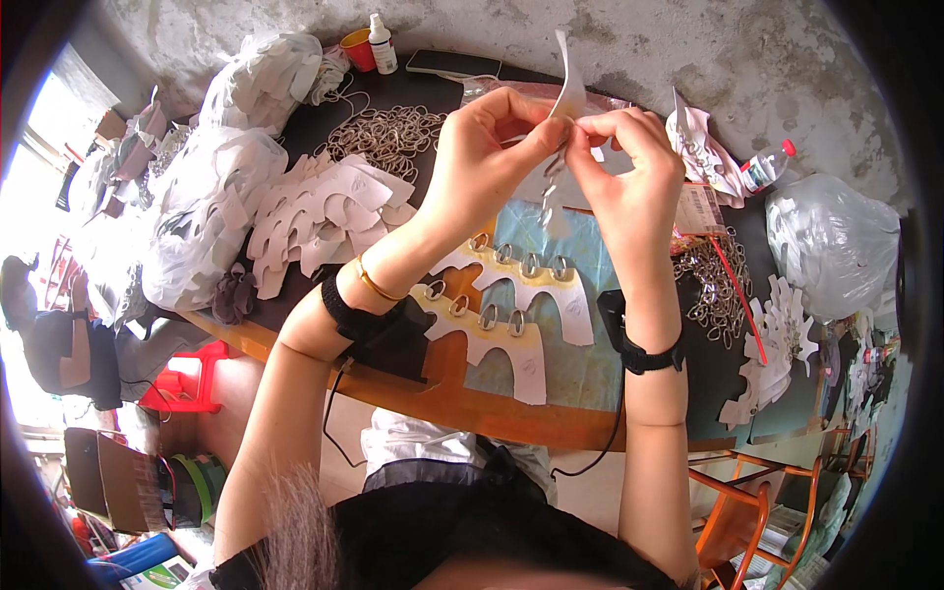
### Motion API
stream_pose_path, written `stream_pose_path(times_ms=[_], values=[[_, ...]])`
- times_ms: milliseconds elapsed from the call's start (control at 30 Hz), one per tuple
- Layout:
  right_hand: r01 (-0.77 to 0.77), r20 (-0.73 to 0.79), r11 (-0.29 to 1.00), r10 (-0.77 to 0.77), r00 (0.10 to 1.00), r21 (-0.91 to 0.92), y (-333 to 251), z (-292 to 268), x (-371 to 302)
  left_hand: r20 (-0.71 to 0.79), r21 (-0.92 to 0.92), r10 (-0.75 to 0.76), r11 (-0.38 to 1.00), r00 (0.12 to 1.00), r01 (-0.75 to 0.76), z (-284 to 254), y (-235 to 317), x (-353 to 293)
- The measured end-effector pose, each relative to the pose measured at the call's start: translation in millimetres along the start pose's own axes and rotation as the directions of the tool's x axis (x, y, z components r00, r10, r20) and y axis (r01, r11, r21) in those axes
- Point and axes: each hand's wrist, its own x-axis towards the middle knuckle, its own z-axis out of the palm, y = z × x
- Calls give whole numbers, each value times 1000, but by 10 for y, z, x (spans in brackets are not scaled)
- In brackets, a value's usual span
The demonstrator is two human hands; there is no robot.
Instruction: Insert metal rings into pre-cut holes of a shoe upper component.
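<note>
White cut-out (567, 93), held up in the air at one o'clock, above the table (447, 388) and apart from it, upper end rising over the fingertips. Pinched between thumb and forefinger of the left hand (487, 143), with the other left fingers curled behind. Gripped at nearly the same spot, from the other side, by thumb and forefinger of the right hand (634, 157); cannot tell if also on metal. Just below the fingertips, small shiny metal pieces (553, 182), too blurred to count.

Near the clock's centre, two scalloped cut-outs (511, 359) on a bluish mat (575, 379), one nearer the table edge than the other, each with four metal rings along a yellowish band. At ten o'clock, a heap of white pieces (324, 211); at eleven, a pile of metal rings (383, 136), with a red cup (358, 51) and white bottle (382, 44) farther out. At three, more linked rings (713, 305) beside a thin red stick (737, 300), then a clear plastic bag (836, 246). At two, a red-capped bottle (767, 167). At nine, far out, another person (64, 344).
</note>
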Motion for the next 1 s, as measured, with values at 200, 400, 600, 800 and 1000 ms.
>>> stream_pose_path(times_ms=[200,400,600,800,1000], values=[[-274,161,919,236,958,284,25,-39,-13,178,-24,-261,963,949,269,-105,94,76],[-672,492,442,462,739,594,120,-65,-41,267,45,-348,936,899,349,-161,76,86],[-196,150,963,169,974,187,79,4,-61,238,0,-398,912,886,410,-213,39,118],[-282,-22,926,297,955,251,-32,-82,76,5,-221,-295,931,955,289,-170,-68,92],[8,9,999,-9,1000,43,50,19,-36,-41,-383,-221,904,974,189,41,-111,50]])
